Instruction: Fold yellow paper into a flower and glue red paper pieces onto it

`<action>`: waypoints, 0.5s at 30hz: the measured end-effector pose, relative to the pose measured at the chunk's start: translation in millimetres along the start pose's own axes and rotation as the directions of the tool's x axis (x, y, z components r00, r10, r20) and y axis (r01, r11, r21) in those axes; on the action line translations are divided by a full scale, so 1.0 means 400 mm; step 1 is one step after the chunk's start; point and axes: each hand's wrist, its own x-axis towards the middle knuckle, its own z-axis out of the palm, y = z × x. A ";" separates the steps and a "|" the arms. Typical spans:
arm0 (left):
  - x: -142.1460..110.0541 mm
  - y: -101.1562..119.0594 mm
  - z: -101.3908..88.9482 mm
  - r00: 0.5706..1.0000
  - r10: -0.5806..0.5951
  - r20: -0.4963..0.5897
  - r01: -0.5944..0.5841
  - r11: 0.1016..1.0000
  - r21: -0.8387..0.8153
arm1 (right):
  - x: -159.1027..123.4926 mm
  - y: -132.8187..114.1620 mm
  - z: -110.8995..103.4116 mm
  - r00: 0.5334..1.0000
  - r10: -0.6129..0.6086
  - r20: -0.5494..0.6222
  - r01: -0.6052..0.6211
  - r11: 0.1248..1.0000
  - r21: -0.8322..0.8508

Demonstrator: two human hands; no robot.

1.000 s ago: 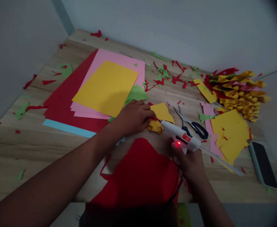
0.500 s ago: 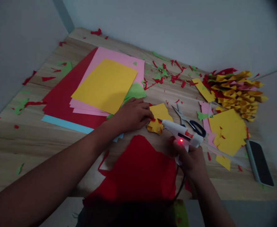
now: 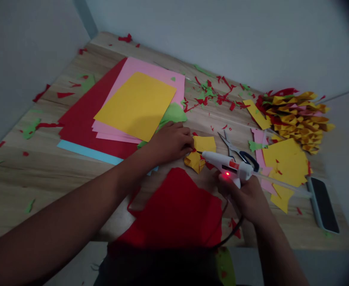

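My right hand (image 3: 246,194) is wrapped round the grip of a white glue gun (image 3: 237,169), whose red light glows. Its nozzle points left and meets, or nearly meets, a small folded yellow paper piece (image 3: 194,162). My left hand (image 3: 173,143) is closed, with its fingertips at the left edge of that piece; the exact hold is partly hidden. Just behind lies another yellow paper (image 3: 206,143). Beyond the gun rest scissors (image 3: 237,151) with dark handles, blades apart. A large red paper sheet (image 3: 183,210) covers the near table edge.
Stacked coloured sheets, yellow on top (image 3: 135,105), lie left of my hands. A bundle of yellow paper cones (image 3: 299,119) stands at the back right. Cut yellow papers (image 3: 286,161) and a phone (image 3: 323,204) lie on the right. Red and green scraps (image 3: 207,93) litter the table.
The camera view has shifted slightly. The folded yellow piece has turned a little at my left fingertips, and the glue gun's tip has moved slightly left and down. The gun's cord hangs differently.
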 end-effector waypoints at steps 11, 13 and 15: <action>-0.002 0.000 -0.009 0.998 0.028 -0.061 -0.032 0.998 -0.055 | 0.018 -0.026 0.070 0.953 0.047 -0.298 0.070 0.926 0.370; -0.001 -0.001 -0.011 0.997 0.052 -0.064 -0.057 0.995 -0.079 | 0.035 -0.016 0.091 0.938 0.021 -0.346 0.136 0.896 0.422; -0.001 -0.004 -0.011 0.994 0.104 -0.040 -0.107 0.990 -0.095 | 0.048 -0.005 0.106 0.919 -0.013 -0.393 0.195 0.882 0.428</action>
